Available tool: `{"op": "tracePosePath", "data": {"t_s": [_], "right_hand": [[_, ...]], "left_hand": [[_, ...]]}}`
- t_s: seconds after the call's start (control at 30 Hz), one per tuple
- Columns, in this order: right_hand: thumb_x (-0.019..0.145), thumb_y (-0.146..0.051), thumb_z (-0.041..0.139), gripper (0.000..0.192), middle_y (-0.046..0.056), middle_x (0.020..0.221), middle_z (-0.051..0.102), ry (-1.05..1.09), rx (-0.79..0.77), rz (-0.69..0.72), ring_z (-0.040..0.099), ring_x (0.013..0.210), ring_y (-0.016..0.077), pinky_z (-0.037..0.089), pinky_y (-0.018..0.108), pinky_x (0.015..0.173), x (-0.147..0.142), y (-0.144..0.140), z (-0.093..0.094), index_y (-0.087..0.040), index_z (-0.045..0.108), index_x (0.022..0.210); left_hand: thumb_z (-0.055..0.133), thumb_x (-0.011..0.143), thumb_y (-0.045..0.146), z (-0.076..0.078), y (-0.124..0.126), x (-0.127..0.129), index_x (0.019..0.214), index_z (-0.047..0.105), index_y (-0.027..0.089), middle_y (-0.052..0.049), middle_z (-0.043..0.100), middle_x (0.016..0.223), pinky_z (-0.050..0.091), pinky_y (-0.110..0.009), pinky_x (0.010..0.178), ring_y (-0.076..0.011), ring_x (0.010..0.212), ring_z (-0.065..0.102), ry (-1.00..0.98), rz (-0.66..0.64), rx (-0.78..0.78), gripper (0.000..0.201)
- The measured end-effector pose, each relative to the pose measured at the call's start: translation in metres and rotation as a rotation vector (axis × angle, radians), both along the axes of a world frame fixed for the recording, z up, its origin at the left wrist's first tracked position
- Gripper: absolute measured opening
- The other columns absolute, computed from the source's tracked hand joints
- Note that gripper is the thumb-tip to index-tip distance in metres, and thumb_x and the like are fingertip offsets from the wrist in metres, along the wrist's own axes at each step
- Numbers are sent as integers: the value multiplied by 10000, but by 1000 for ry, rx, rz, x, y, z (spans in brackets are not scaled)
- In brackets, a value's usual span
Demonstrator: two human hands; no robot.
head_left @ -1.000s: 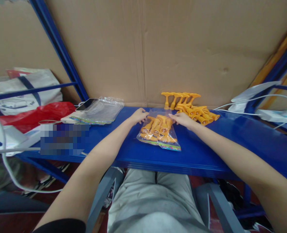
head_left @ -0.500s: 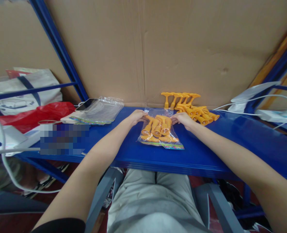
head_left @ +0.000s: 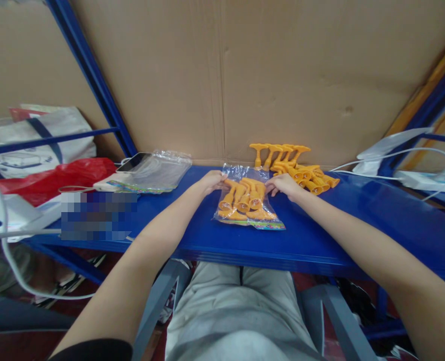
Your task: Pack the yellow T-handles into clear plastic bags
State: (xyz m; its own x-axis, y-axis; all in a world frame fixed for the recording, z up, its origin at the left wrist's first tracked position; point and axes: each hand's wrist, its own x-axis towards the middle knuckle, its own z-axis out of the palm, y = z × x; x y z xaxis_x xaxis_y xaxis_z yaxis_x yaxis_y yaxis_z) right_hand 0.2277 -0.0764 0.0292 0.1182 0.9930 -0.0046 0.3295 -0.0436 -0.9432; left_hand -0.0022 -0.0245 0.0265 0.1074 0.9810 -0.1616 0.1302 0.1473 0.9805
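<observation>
Arms: bare to above the elbows.
Left sleeve point(head_left: 94, 349): dark, short, at the upper arm.
Trousers point(head_left: 241, 311): light grey, creased.

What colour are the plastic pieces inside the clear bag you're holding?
Orange plastic pieces, packed in the clear bag; the head view shows them plainly.

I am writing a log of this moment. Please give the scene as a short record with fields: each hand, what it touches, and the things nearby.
left hand: left hand grips the far left corner of the filled bag
right hand: right hand grips the far right corner
filled bag: clear, holds orange plastic pieces, lies flat on the blue shelf
loose pieces: orange pile behind the right hand
empty bags: clear stack at the left, phone beside it
backdrop: cardboard sheet
</observation>
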Motion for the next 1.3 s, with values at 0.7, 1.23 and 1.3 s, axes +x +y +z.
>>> {"op": "tracePosePath", "data": {"t_s": [0.7, 1.23, 1.3], "right_hand": [[842, -119, 641, 98, 26, 716, 719, 47, 68, 23, 612, 555, 61, 392, 152, 497, 6, 5, -6, -144, 642, 748], [705, 43, 542, 224, -48, 464, 561, 75, 108, 51, 534, 397, 68, 455, 185, 497, 6, 13, -11, -159, 558, 611], [692, 53, 524, 235, -45, 474, 566, 44, 125, 88, 535, 402, 71, 459, 186, 486, 7, 15, -14, -165, 534, 604]], "left_hand": [[604, 861, 86, 0, 2, -13, 891, 587, 153, -10, 682, 649, 589, -322, 755, -132, 604, 692, 30, -164, 66, 74], [659, 668, 2, -5, 17, -25, 762, 758, 136, -49, 750, 729, 591, -312, 776, -156, 726, 713, 244, -249, 258, 191], [607, 658, -12, -5, 16, -20, 726, 755, 135, -36, 741, 696, 592, -282, 732, -143, 701, 703, 328, -214, 346, 220]]}}
